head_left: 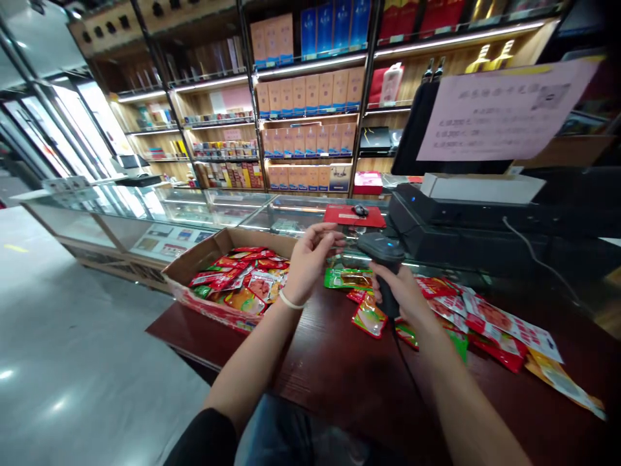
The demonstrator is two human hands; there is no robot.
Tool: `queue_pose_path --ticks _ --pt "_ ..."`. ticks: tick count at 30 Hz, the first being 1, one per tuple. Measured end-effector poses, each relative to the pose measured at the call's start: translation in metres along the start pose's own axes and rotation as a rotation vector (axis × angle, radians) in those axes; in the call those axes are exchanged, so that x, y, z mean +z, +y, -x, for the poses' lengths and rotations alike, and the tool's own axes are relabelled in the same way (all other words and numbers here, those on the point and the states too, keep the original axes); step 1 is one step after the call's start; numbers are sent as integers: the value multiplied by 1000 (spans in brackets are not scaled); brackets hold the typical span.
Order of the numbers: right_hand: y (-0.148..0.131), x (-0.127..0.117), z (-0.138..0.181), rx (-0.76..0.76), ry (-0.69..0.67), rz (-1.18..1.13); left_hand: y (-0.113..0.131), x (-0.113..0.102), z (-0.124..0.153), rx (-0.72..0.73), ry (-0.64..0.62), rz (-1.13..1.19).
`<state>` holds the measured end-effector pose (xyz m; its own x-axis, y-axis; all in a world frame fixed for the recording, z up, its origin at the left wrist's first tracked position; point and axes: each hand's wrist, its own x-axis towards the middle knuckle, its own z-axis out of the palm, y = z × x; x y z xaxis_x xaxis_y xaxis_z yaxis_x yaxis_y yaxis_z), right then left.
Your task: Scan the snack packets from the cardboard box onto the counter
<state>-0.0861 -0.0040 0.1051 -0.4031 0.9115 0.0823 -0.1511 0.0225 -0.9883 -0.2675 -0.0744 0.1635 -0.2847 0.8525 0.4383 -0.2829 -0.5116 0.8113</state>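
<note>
My right hand (pixel 405 288) is wrapped round the handle of a black barcode scanner (pixel 381 246), which has a small blue light on top and a cord running down. Beside it, my left hand (pixel 313 252) is raised near the box's right edge, its fingers loosely bent and apart, with nothing visible in them. A cardboard box (pixel 220 243) full of red, green and orange snack packets (pixel 242 281) stands to the left. Under the scanner lie a green packet (pixel 352 278) and an orange-and-green packet (pixel 369 316). More red and white packets (pixel 504 317) are spread to the right of my right forearm.
A dark wooden counter (pixel 320 362) bears everything, with a glass display case (pixel 233 206) behind. A computer mouse (pixel 359 210) rests on a red mat (pixel 334 215). At right, a monitor carries a pink paper sign (pixel 499 116). Shelves of boxed goods (pixel 310 90) line the wall.
</note>
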Motion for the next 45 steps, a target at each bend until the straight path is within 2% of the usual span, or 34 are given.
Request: queue_pose_path --ticks 2,5,9,12,14,17,22,26,28,32,34,36,38,40,45 --pt "-4 21 -5 -9 -28 -14 18 -27 -7 4 6 -84" --pt "-4 51 -13 -16 -61 -31 31 -83 -21 -51 37 -250" --pt "4 84 -22 -9 -115 -33 31 -169 -30 -121 72 -531" --pt "11 100 -27 -5 -151 -20 24 -223 -26 -174 50 -798" --pt "16 106 -30 12 -163 0 16 -248 -22 -205 2 -935" --pt "22 109 -33 47 -162 29 1 -272 -18 -229 -88 -1047" --pt "27 106 -36 58 -179 34 -20 -281 -13 -257 -220 -1049" --pt "28 101 -36 63 -181 24 -27 -277 -8 -219 -189 -920" --pt "27 99 -34 52 -184 19 -28 -274 -6 -237 -206 -979" --pt "22 95 -29 24 -177 15 -20 -269 -7 -232 -344 -1241" --pt "19 92 -26 23 -161 17 -11 -267 -8 -173 -254 -1248" --pt "16 87 -22 35 -148 10 -1 -264 -11 -123 -65 -1152" --pt "14 80 -18 43 -141 -7 9 -260 -15 -111 123 -971" --pt "11 72 -13 40 -128 -17 17 -253 -19 -133 248 -756" --pt "6 44 -2 24 -71 -8 29 -214 -29 -160 323 -409"
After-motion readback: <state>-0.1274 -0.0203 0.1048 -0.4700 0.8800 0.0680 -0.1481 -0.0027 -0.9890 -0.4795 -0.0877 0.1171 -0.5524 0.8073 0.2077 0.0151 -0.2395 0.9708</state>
